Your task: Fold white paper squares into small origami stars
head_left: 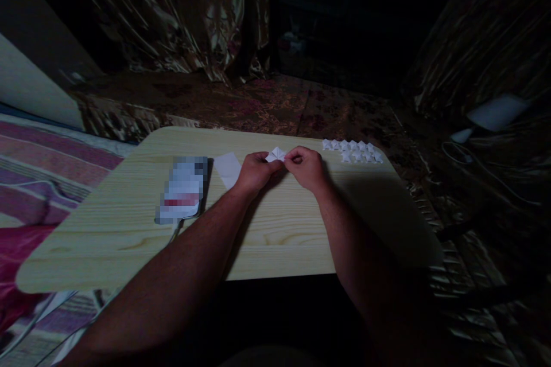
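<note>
A small white folded paper piece [276,154] is held between both my hands above the far middle of a light wooden table [129,223]. My left hand [255,171] pinches its left side with curled fingers. My right hand [306,166] pinches its right side, fingers closed. A flat white paper strip [228,168] lies on the table just left of my left hand. Several small white folded paper pieces [353,151] sit in neat rows at the table's far right corner.
A phone-like flat device [183,190] with a cable lies on the table's left half. Striped bedding [38,183] is to the left. Dark patterned fabric covers the floor and hangs behind. A white object [497,112] with cords lies at the right.
</note>
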Demonstrator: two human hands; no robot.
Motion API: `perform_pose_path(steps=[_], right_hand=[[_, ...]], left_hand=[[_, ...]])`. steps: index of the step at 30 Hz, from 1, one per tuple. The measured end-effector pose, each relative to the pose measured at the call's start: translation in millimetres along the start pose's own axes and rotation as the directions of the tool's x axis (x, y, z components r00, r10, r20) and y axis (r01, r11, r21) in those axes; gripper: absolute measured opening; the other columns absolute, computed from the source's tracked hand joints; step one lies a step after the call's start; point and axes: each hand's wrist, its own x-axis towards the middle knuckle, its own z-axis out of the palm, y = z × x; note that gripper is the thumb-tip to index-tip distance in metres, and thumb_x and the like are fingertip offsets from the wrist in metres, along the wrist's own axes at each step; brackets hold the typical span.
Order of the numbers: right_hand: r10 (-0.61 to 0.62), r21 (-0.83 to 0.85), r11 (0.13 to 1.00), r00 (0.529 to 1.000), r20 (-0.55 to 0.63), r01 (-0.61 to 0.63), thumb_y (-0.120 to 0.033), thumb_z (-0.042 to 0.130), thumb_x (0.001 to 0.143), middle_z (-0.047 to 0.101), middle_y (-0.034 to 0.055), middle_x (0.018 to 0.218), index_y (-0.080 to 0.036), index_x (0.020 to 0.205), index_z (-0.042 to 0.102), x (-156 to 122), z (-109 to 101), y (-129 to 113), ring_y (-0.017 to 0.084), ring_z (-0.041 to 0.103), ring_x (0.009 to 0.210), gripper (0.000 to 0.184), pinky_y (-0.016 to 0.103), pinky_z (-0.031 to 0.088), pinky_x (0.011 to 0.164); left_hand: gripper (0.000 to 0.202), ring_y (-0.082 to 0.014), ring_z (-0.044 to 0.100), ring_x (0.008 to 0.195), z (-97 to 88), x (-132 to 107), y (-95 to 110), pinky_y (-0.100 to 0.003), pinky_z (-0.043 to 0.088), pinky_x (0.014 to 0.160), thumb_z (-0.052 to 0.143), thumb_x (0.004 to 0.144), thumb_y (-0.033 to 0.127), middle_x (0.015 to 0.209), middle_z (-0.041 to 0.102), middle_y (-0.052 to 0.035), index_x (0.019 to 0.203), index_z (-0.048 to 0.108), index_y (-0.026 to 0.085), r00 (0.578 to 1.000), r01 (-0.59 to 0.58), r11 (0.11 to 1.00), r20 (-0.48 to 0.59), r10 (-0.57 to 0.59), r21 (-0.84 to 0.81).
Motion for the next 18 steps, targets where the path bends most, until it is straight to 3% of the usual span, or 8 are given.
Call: perform_pose_path(steps=[9,18], right_hand=[[-0.257,-0.093,0.962,0.966,-0.002,0.256,-0.016,0.055,0.077,0.062,0.0017,0.077,-0.017,0.074,0.064,-2.4,-3.0,-2.2,0.012,0.056,0.074,0.010,0.022,0.044,0.067],[-0.321,-0.123,0.937,0.944,0.069,0.328,-0.011,0.054,0.079,0.062,0.0021,0.079,-0.018,0.074,0.065,-3.0,-6.4,-4.9,0.013,0.056,0.078,0.013,0.023,0.043,0.071]], left_hand=[[0.016,-0.0074,0.044,0.040,-0.8,3.7,-2.7,-0.020,0.028,0.039,0.068,0.062,0.025,0.050,0.055,-0.0001,0.061,0.057,0.012,0.999,0.018,0.991,0.038,-0.014,-0.133],[0.013,-0.0071,0.045,0.040,-0.5,2.7,1.2,-0.020,0.030,0.039,0.068,0.061,0.021,0.052,0.056,-0.0008,0.061,0.059,0.011,0.995,0.084,0.969,0.068,-0.070,-0.231]])
